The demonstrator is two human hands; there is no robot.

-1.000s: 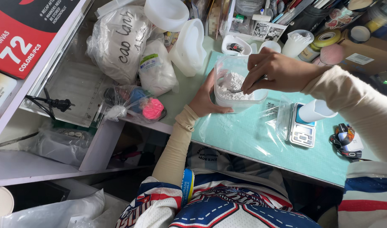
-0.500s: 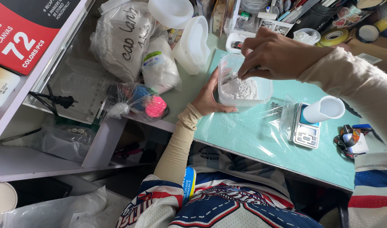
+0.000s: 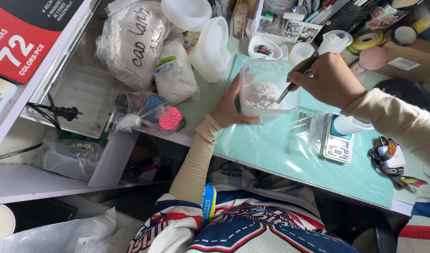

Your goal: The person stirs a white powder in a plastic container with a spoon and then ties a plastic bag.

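Left hand (image 3: 231, 105) cups the clear tub (image 3: 267, 89) (white powder inside); right hand (image 3: 328, 77) pinches a dark stirrer (image 3: 297, 77) into it.

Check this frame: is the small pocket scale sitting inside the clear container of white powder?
No, the pocket scale lies on the green mat, apart from the clear container.

Clear tub (image 3: 268, 89) w/ white powder (image 3: 264, 93), upright

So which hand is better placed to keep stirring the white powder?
Probably the right hand: it already grips the dark stirring tool, whose tip sits in the white powder. The left hand steadies the clear container from the side.
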